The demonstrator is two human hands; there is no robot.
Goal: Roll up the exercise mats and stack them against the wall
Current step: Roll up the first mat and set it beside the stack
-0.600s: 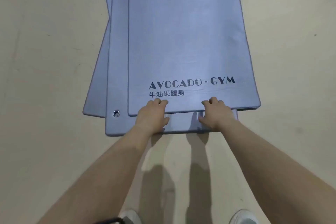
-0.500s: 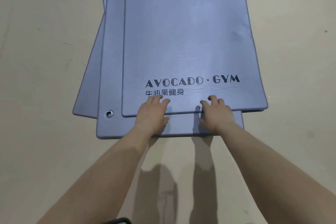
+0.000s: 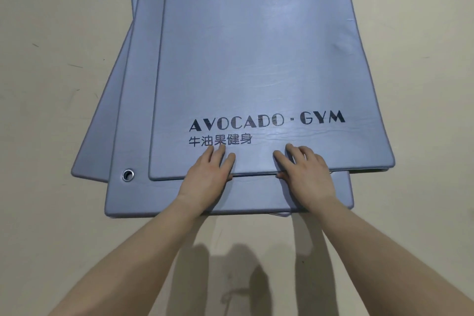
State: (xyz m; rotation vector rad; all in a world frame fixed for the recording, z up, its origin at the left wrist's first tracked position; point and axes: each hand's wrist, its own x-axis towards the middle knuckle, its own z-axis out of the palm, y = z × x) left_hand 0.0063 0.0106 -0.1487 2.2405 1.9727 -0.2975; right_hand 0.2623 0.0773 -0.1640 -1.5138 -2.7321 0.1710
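Three blue-grey exercise mats lie flat in a fanned stack on the floor. The top mat (image 3: 256,59) carries the print "AVOCADO · GYM" near its near edge. Below it, the middle mat (image 3: 143,195) sticks out toward me and to the left. The bottom mat (image 3: 97,149) shows only as a strip at the left. My left hand (image 3: 205,179) and my right hand (image 3: 305,174) rest on the top mat's near edge. Their fingers lie spread on its surface, and the thumbs are tucked under the edge.
A metal eyelet (image 3: 127,175) sits in the middle mat's near left corner. Beige floor (image 3: 51,33) surrounds the stack on the left, right and near sides. The mats' far ends run out of view at the top.
The view has drawn closer to the mats, and my shoes have left the frame. Both hands' fingers have flattened and slid a little further onto the top mat.
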